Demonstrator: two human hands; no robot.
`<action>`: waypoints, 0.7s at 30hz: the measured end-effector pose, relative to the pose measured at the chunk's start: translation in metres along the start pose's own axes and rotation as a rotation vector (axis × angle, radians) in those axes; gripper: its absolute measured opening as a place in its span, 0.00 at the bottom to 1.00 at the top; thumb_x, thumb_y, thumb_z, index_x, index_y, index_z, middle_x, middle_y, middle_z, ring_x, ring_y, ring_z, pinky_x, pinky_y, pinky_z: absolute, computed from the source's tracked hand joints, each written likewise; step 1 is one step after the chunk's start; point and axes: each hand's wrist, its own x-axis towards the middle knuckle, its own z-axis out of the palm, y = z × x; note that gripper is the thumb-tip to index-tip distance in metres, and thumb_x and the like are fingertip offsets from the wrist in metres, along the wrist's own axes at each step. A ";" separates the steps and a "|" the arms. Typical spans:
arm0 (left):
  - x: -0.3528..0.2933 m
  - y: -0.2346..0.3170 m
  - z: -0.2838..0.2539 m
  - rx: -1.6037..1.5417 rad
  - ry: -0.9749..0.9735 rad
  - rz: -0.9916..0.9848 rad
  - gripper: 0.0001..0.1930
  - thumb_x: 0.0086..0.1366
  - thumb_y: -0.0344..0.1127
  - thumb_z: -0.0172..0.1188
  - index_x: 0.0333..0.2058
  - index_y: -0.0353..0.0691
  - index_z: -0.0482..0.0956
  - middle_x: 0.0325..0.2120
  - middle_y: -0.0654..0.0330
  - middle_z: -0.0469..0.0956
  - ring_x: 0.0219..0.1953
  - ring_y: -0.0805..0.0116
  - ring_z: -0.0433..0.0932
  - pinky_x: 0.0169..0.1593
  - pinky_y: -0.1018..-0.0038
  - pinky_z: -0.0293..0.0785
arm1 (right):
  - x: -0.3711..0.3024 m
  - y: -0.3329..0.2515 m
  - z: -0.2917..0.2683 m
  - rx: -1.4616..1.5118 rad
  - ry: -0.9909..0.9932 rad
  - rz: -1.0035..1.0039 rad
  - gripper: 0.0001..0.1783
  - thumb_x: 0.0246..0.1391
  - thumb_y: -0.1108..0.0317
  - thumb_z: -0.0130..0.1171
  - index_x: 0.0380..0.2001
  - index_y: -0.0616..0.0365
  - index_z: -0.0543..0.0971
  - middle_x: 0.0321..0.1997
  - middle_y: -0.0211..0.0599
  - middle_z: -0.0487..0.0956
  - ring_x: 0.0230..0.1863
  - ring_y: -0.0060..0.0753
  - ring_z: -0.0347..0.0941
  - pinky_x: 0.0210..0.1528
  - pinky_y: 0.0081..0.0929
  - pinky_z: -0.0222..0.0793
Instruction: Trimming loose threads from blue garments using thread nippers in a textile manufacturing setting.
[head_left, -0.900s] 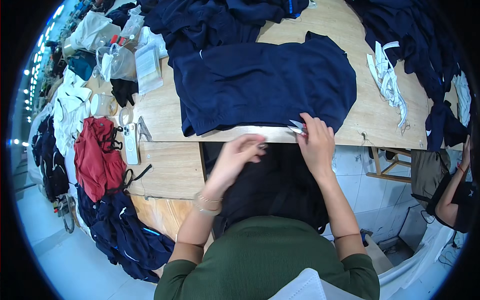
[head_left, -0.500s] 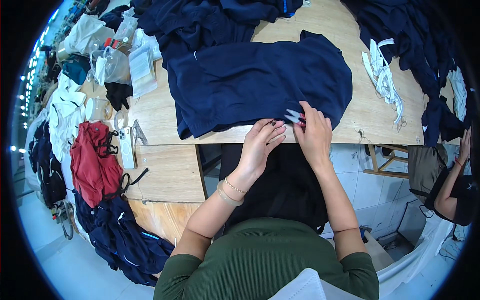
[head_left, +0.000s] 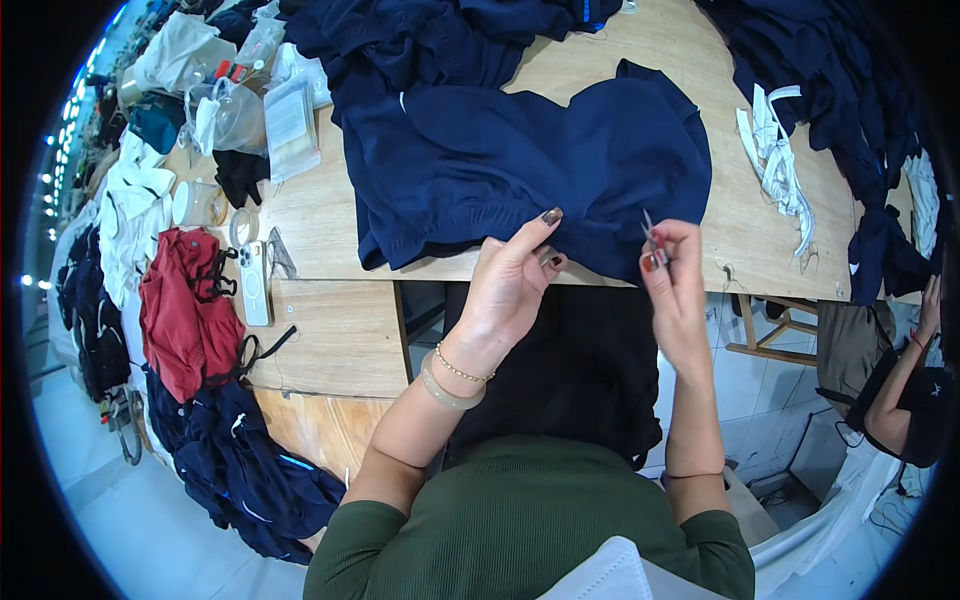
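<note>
A navy garment (head_left: 480, 160) with a gathered, elastic-looking edge lies spread across the wooden table in front of me. My left hand (head_left: 508, 290) grips its near edge, the thumb on top of the cloth and the fingers curled below. Small thread snips (head_left: 648, 226) are held in my right hand (head_left: 682, 280), blades pointing up and away, next to the garment's near right part. That hand is closed round the handles, which are mostly hidden by the fingers.
White fabric strips (head_left: 775, 165) lie to the right. More navy clothing (head_left: 430, 40) is heaped at the back. On the left are a phone (head_left: 255, 285), a red garment (head_left: 185, 310), plastic bags (head_left: 235, 115) and a clear tub (head_left: 195, 203). Another person's arm (head_left: 905, 375) shows at far right.
My right hand has moved right, away from my left hand, with the snips turning more upright. My left thumb has lifted and straightened; the garment's near edge is pulled into new folds.
</note>
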 end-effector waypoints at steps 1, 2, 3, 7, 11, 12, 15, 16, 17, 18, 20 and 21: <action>-0.001 0.002 0.001 -0.004 -0.017 0.017 0.04 0.61 0.35 0.64 0.28 0.44 0.80 0.27 0.72 0.76 0.29 0.82 0.70 0.37 0.77 0.69 | 0.005 -0.004 -0.002 -0.054 0.013 -0.055 0.15 0.57 0.71 0.59 0.45 0.62 0.68 0.36 0.33 0.72 0.35 0.23 0.66 0.40 0.22 0.65; -0.003 0.004 0.003 -0.003 -0.016 0.016 0.04 0.61 0.35 0.64 0.28 0.44 0.80 0.27 0.72 0.76 0.29 0.82 0.70 0.37 0.77 0.69 | 0.011 -0.012 -0.004 -0.108 0.027 -0.110 0.15 0.54 0.71 0.61 0.43 0.62 0.71 0.35 0.33 0.73 0.35 0.25 0.66 0.40 0.22 0.65; -0.006 0.007 0.008 -0.001 0.011 0.031 0.04 0.62 0.34 0.64 0.28 0.44 0.80 0.28 0.72 0.76 0.29 0.83 0.70 0.37 0.77 0.69 | 0.017 -0.016 -0.006 -0.108 0.025 -0.110 0.15 0.54 0.71 0.61 0.43 0.62 0.71 0.35 0.33 0.73 0.35 0.25 0.66 0.40 0.22 0.65; -0.009 0.007 0.004 -0.044 -0.025 0.067 0.03 0.62 0.31 0.61 0.33 0.40 0.80 0.32 0.67 0.78 0.33 0.76 0.76 0.42 0.76 0.75 | 0.031 -0.025 -0.007 -0.373 0.076 -0.410 0.12 0.43 0.74 0.67 0.33 0.63 0.78 0.32 0.35 0.75 0.35 0.34 0.67 0.40 0.26 0.65; -0.012 0.008 0.014 0.014 0.020 0.100 0.04 0.63 0.32 0.61 0.29 0.42 0.81 0.30 0.69 0.78 0.33 0.81 0.74 0.41 0.78 0.73 | 0.040 -0.036 0.002 -0.510 0.033 -0.554 0.12 0.40 0.73 0.68 0.32 0.62 0.80 0.30 0.34 0.75 0.36 0.36 0.67 0.40 0.30 0.64; -0.013 0.008 0.014 0.018 0.009 0.126 0.04 0.63 0.32 0.60 0.29 0.41 0.81 0.30 0.67 0.79 0.34 0.80 0.75 0.42 0.77 0.75 | 0.042 -0.036 0.004 -0.510 0.032 -0.554 0.12 0.40 0.73 0.68 0.32 0.62 0.80 0.30 0.34 0.75 0.36 0.36 0.67 0.40 0.30 0.64; -0.013 0.008 0.016 0.017 -0.004 0.170 0.05 0.64 0.30 0.59 0.30 0.38 0.81 0.31 0.65 0.79 0.35 0.78 0.77 0.44 0.76 0.77 | 0.045 -0.038 0.006 -0.572 0.018 -0.595 0.14 0.39 0.70 0.69 0.33 0.61 0.81 0.30 0.32 0.76 0.35 0.36 0.66 0.39 0.30 0.62; -0.013 0.008 0.017 0.013 -0.005 0.188 0.05 0.64 0.30 0.58 0.30 0.37 0.81 0.31 0.65 0.79 0.36 0.78 0.77 0.45 0.76 0.77 | 0.045 -0.038 0.006 -0.586 0.021 -0.606 0.14 0.39 0.70 0.69 0.33 0.61 0.81 0.30 0.31 0.76 0.35 0.35 0.66 0.39 0.29 0.61; -0.013 0.008 0.017 0.012 -0.004 0.187 0.05 0.64 0.30 0.58 0.30 0.37 0.81 0.31 0.65 0.79 0.36 0.78 0.77 0.45 0.76 0.77 | 0.046 -0.038 0.007 -0.599 0.023 -0.618 0.15 0.39 0.69 0.69 0.33 0.60 0.81 0.30 0.30 0.76 0.35 0.35 0.66 0.39 0.29 0.60; -0.013 0.008 0.017 0.008 -0.006 0.186 0.06 0.65 0.29 0.58 0.30 0.36 0.81 0.31 0.64 0.79 0.36 0.78 0.77 0.46 0.75 0.77 | 0.046 -0.038 0.007 -0.600 0.023 -0.618 0.15 0.39 0.69 0.69 0.33 0.60 0.81 0.30 0.30 0.76 0.35 0.35 0.66 0.39 0.29 0.60; -0.013 0.008 0.019 0.003 -0.008 0.185 0.06 0.65 0.29 0.58 0.30 0.36 0.81 0.31 0.64 0.79 0.36 0.78 0.77 0.46 0.75 0.77 | 0.046 -0.037 0.009 -0.599 0.029 -0.628 0.14 0.39 0.69 0.69 0.33 0.60 0.82 0.30 0.30 0.76 0.34 0.34 0.66 0.38 0.29 0.60; -0.013 0.008 0.019 0.006 0.000 0.176 0.06 0.65 0.29 0.57 0.30 0.36 0.81 0.31 0.64 0.79 0.36 0.77 0.77 0.46 0.75 0.77 | 0.046 -0.037 0.010 -0.599 0.028 -0.628 0.14 0.39 0.69 0.69 0.33 0.60 0.82 0.30 0.30 0.76 0.34 0.34 0.66 0.38 0.29 0.60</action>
